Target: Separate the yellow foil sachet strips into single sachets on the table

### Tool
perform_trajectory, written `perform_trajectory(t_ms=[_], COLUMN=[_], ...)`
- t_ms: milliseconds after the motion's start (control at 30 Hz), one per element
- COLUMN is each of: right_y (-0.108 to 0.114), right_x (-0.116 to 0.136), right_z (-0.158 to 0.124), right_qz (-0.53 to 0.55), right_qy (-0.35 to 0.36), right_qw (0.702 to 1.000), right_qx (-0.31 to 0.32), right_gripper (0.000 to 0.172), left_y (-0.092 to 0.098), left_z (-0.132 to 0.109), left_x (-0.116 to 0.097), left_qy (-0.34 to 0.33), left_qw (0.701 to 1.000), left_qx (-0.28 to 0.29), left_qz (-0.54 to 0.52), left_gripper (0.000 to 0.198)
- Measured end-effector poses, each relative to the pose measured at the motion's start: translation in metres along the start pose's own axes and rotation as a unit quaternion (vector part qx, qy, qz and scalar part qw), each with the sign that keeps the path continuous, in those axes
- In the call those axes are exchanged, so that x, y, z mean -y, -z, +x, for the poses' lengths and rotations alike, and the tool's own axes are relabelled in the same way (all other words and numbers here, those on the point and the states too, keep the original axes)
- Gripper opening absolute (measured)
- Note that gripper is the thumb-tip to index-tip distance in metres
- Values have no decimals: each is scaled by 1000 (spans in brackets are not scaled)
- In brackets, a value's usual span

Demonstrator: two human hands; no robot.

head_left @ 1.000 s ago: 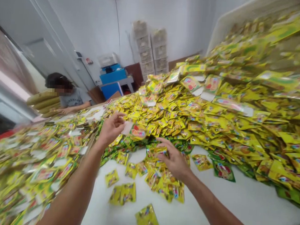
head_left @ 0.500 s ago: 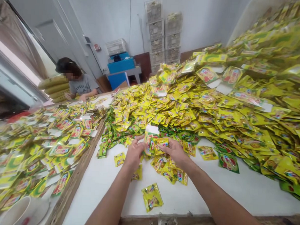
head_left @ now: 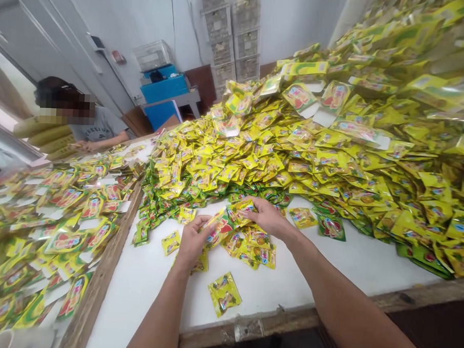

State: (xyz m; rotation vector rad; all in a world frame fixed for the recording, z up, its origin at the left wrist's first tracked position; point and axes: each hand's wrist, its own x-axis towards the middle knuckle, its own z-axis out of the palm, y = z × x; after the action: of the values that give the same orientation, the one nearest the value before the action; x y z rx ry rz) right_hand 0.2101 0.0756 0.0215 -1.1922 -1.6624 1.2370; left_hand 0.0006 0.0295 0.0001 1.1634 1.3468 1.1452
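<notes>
My left hand is closed around a small yellow and green carton with a red fruit picture, held at a slant above the white tabletop. Pinched in my right hand is a yellow sachet, its near end against the carton's upper right end. Whether the sachet reaches inside, I cannot tell. Just below both hands lies a loose cluster of yellow sachets. A separate sachet lies flat closer to the table's front edge.
A large heap of yellow and green sachets rises behind my hands and to the right. Beyond a wooden divider, many cartons cover the left side. A person sits at the far left. Stacked crates stand along the wall.
The carton has tipped from nearly upright to a slant, its upper end now toward my right hand. Its white flap no longer shows. The scene has shifted left in view.
</notes>
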Motion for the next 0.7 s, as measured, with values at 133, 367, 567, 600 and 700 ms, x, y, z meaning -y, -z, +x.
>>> perform_trajectory(t_ms=[133, 367, 567, 600, 700], right_y=[10, 11, -7, -9, -17], right_x=[2, -2, -8, -8, -7], right_z=[-1, 1, 4, 4, 3], right_qz=[-42, -113, -119, -110, -85], right_qy=[-5, 2, 42, 45, 62], right_qw=[999, 993, 991, 990, 987], right_qx=[34, 35, -42, -70, -122], right_gripper=[23, 22, 22, 24, 24], left_y=[4, -1, -7, -8, -12], left_z=[0, -4, -4, -3, -3], left_x=[3, -2, 2, 2, -1], left_qy=[9, -6, 29, 44, 82], left_qw=[1000, 999, 997, 995, 987], left_qx=[3, 20, 64, 68, 61], left_qz=[0, 40, -32, -59, -126], left_gripper=[34, 30, 29, 30, 33])
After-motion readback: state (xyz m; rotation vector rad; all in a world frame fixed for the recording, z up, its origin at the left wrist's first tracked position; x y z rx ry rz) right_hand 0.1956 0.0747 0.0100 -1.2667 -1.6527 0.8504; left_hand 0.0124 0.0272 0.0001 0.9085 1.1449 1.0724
